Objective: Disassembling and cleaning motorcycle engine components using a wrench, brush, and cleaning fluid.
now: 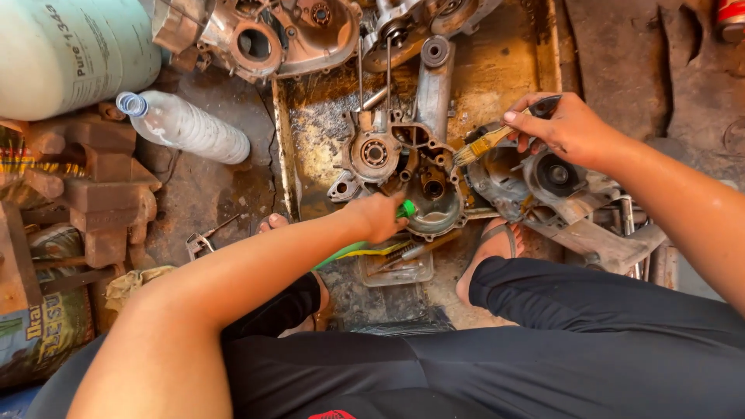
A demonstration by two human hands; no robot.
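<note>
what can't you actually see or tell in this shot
- Left hand: its fingers curl under toward the engine casing, so how they hold the green-tipped tool is hidden.
- Paintbrush: the right hand covers most of the handle.
- Gas cylinder: cut off by the top and left edges.
- Small tray by the feet: contents too small and shadowed to identify.
- Second casing: its lower part is hidden by the right forearm.

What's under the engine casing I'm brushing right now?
The engine casing lies in a shallow, grimy metal tray, with dirty residue visible around it. The right hand holds a paintbrush at its edge; the left hand steadies its rim. The tray floor directly beneath is hidden.
</note>
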